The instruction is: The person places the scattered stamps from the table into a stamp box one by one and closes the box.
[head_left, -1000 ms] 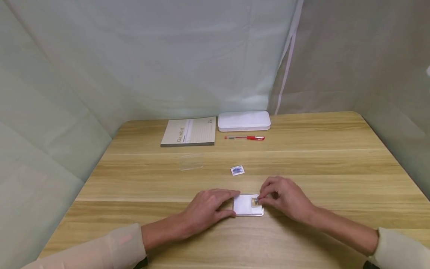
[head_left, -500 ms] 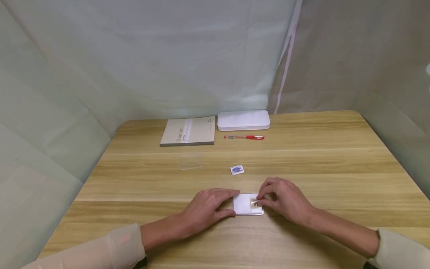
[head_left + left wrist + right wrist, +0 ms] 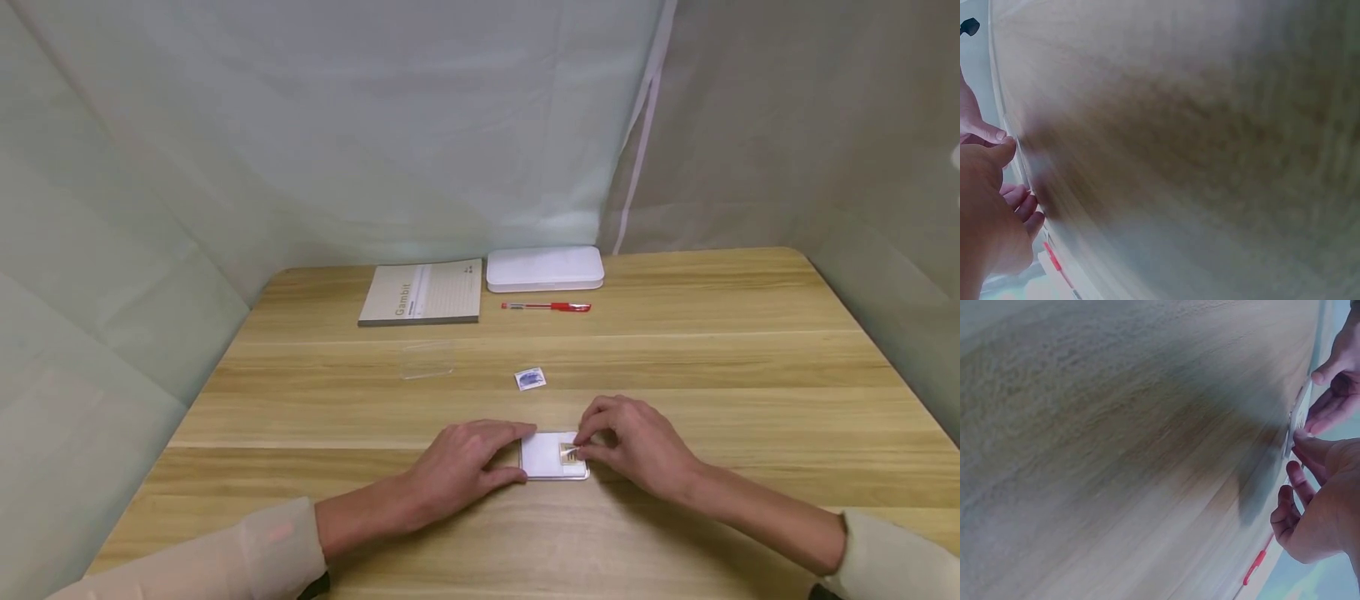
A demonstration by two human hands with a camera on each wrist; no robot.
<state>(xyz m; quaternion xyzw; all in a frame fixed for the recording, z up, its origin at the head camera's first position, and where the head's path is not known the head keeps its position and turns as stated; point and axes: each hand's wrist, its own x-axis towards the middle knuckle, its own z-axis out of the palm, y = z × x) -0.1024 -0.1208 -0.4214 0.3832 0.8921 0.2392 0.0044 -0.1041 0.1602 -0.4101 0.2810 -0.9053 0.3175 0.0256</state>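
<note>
A shallow clear-edged case point(image 3: 542, 457) with a white insert lies flat near the table's front. My left hand point(image 3: 465, 458) grips its left end, thumb on the near edge and a finger on the far edge. Over the case's right part is a small gold-coloured stamp point(image 3: 567, 454) with dark marks. Between thumb and forefinger, my right hand point(image 3: 637, 442) pinches the stamp's right side, which those fingertips partly hide. Whether the stamp lies fully flat on the white insert I cannot tell. A blue-and-white stamp point(image 3: 530, 379) lies on the table behind the case.
A clear plastic cover point(image 3: 427, 360) lies farther back on the left. Along the back stand a notebook point(image 3: 423, 292) and a white pencil case point(image 3: 545, 268), with a red pen point(image 3: 547, 307) in front of it. Fabric walls point(image 3: 450, 125) surround the wooden table point(image 3: 712, 358).
The gold-coloured stamp has shifted very slightly left on the white insert, still pinched by my right hand. My left hand keeps its grip on the case.
</note>
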